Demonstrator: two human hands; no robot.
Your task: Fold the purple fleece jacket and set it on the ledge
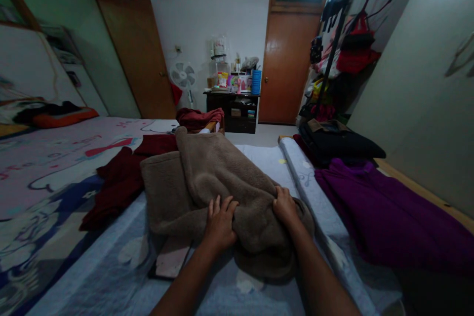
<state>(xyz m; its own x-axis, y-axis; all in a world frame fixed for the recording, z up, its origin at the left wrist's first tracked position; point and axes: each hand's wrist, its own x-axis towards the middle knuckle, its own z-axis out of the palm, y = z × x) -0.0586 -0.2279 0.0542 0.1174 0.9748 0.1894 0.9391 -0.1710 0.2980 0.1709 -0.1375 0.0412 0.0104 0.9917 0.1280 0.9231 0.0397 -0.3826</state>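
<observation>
A brown fleece garment (222, 173) lies crumpled across the bed in front of me, with a sleeve-like part folded out to the left. My left hand (221, 219) presses on its near middle, the thumb and fingers bunching a fold of the cloth. At its right side, my right hand (285, 205) has fingers closed around the edge of the fabric. Part of the garment's near end hangs in a rounded fold between my forearms. Partly under its left edge is a flat pale pink item with a dark border (171, 258), whose kind I cannot make out.
Dark red clothing (118, 182) lies to the left on a patterned bedspread (48, 158). On the right are a purple garment (385, 212) and a black folded pile (340, 140). A raised mattress edge (307, 168) runs beside my right arm. A fan (183, 75) and dark cabinet (231, 113) stand beyond.
</observation>
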